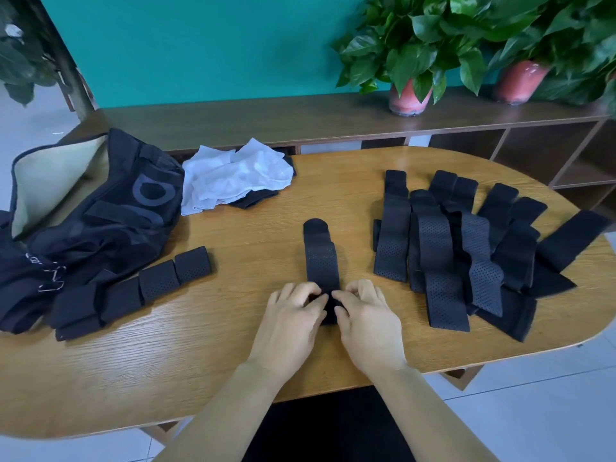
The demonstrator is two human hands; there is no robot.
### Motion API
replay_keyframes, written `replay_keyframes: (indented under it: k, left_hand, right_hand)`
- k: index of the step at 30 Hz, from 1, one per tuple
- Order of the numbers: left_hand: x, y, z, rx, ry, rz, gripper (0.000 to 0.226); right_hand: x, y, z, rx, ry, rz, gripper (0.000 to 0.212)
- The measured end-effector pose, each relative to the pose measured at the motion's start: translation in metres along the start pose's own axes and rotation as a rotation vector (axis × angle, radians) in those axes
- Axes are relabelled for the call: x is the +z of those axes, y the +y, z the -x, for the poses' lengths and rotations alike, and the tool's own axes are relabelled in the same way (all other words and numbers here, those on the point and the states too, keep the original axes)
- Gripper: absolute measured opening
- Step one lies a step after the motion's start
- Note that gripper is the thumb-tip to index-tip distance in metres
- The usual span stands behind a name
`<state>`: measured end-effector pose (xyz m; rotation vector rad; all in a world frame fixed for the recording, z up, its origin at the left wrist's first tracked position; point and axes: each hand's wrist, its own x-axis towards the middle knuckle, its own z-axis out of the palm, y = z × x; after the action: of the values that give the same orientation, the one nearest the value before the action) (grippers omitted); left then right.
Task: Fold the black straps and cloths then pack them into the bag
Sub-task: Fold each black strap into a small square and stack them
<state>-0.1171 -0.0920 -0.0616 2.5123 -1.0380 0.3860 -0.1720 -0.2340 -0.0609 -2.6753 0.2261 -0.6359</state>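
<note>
One strap (321, 261) at bench (233, 328) ctr is pinched at its near end by left hand (293, 315) and right hand (366, 315), fingers curled. Approx. four folded straps (160, 281) are lined up at 9 o'clock beside bag (100, 211); unfolded pile (466, 248) at 3 o'clock. Nothing seen packed.

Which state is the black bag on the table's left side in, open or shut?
Open. The black bag lies slumped on the table, its mouth gaping at the top left so the pale lining shows.

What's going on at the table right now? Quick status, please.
Left hand and right hand both pinch near end of strap. Unfolded pile waits right. Bag open, left. Nothing in the way.
</note>
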Motion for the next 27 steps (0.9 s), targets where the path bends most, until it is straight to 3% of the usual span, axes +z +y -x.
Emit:
replay_keyframes:
  k: [5,8,12,16,22,27]
  left_hand:
    - [-0.005,-0.002,0.005,0.005,-0.170,0.093,0.066]
    - [-0.009,-0.005,0.009,0.017,-0.159,0.088,0.059]
    - [-0.016,-0.009,0.021,0.074,-0.116,0.102,0.046]
    - [-0.024,-0.002,0.027,0.123,0.001,0.121,0.039]
    - [-0.037,0.021,0.030,-0.426,0.051,0.622,0.022]
    - [-0.027,0.022,0.019,-0.486,0.037,0.532,0.038]
  right_hand:
    - [0.000,0.004,-0.002,-0.058,-0.004,0.067,0.018]
    - [-0.003,0.002,0.006,-0.093,-0.039,0.071,0.022]
    - [-0.020,0.003,0.022,-0.161,-0.150,0.068,0.048]
    - [-0.020,0.006,0.029,-0.148,-0.087,-0.024,0.032]
    - [-0.009,-0.009,0.023,0.119,-0.005,-0.224,0.010]
    - [-0.006,-0.016,0.013,0.229,-0.007,-0.148,0.013]
